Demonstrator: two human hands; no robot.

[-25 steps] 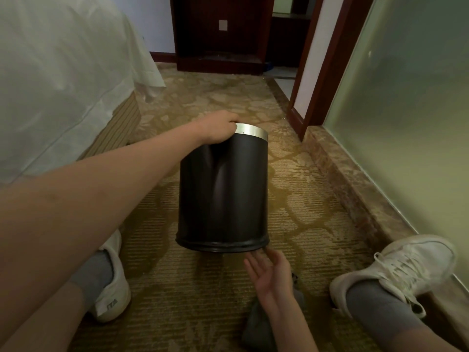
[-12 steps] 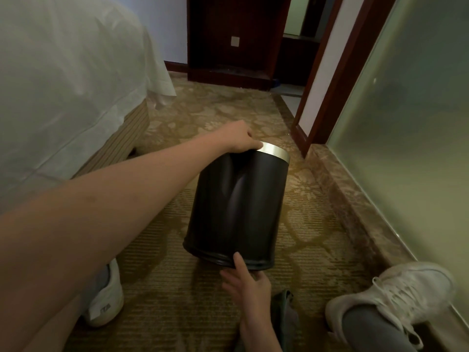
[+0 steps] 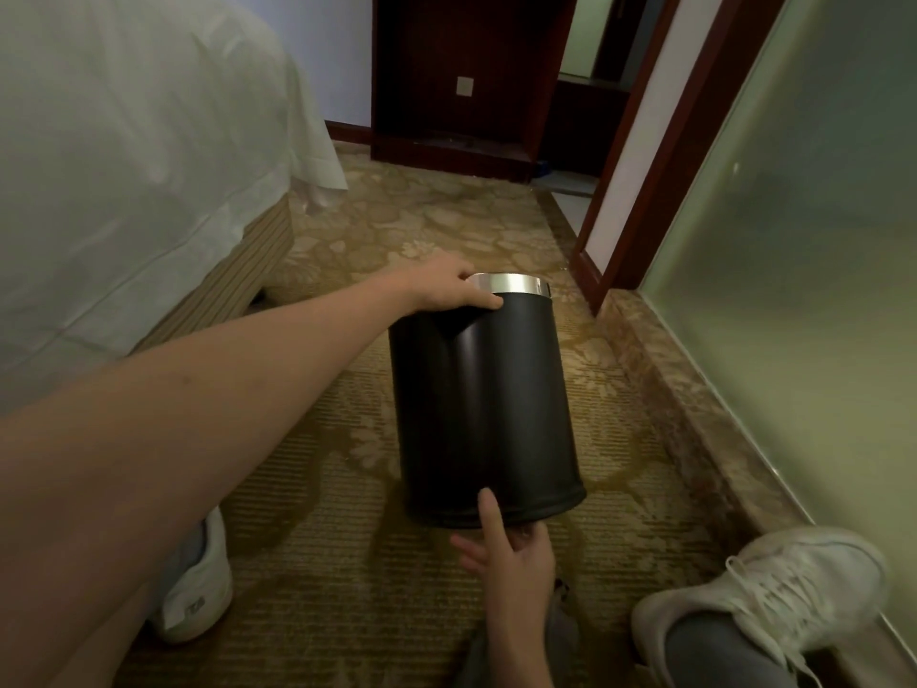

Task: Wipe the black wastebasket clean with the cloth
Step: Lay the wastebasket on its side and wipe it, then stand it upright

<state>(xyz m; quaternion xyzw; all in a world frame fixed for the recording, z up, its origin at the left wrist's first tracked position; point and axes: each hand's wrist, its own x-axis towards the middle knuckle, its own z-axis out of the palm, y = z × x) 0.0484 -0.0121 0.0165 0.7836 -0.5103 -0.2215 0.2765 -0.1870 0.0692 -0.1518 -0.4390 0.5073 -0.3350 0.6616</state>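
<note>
**Plainly a hold for steadying, with the wiping not yet begun**

Just now the black wastebasket (image 3: 481, 404) is on the patterned carpet (image 3: 347, 563), between the person's feet and the open floor beyond. It is tipped so that its shiny metal rim leans away and its base faces back toward the person. Whether the base edge rests on the carpet or is lifted clear of it cannot be told.

The left hand (image 3: 454, 290) grips the near-left part of the rim, with the fingers curled over the metal band and the thumb pressed on the black wall just below. That hold probably controls the tilt and keeps the basket from rolling.

The right hand (image 3: 511, 553) is at the base with its fingers straight and spread. The forefinger lies up against the lower wall, and the others reach toward the underside. It holds nothing, and it seems to be propping or turning the basket so the bottom can be reached.

The cloth (image 3: 563, 623), a dark grey heap, lies on the carpet under the right wrist and is in neither hand. I judge the next move is for the right hand to pick it up while the left keeps the tilt.

A bed (image 3: 124, 166) with a white sheet stands to the left and a frosted glass panel (image 3: 794, 290) to the right. A white shoe (image 3: 759, 588) lies near the cloth.
</note>
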